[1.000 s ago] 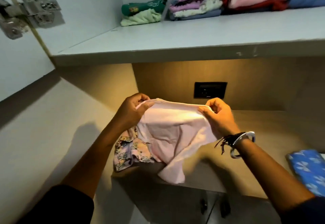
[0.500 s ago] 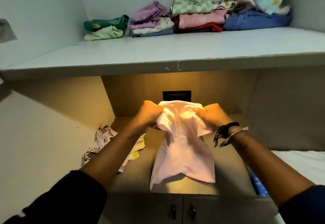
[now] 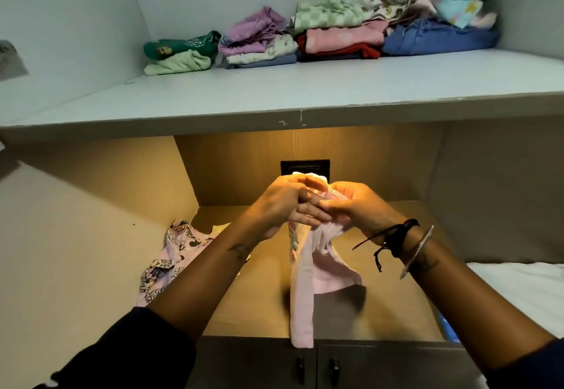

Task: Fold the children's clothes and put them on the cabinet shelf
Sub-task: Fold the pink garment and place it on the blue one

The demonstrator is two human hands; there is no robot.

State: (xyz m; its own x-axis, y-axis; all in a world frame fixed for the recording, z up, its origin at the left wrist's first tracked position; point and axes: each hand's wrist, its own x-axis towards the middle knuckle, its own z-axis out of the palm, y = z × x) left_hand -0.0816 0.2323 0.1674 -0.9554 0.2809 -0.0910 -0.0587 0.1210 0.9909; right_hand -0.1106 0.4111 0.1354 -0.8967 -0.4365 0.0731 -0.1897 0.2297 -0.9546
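The left hand (image 3: 279,202) and the right hand (image 3: 355,205) are closed together on the top of a pink shirt (image 3: 305,291). The shirt hangs down over the lit table (image 3: 259,306) (its end dips past the front edge). A flowery piece of clothing (image 3: 171,262) lies to the left. Folded clothes (image 3: 320,37) sit at the back of the cabinet shelf (image 3: 274,95) above.

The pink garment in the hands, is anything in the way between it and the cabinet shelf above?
Nothing visible blocks it. The pink garment hangs from both hands, left hand and right hand, below the shelf. The shelf's front is bare; the folded clothes sit along the back.
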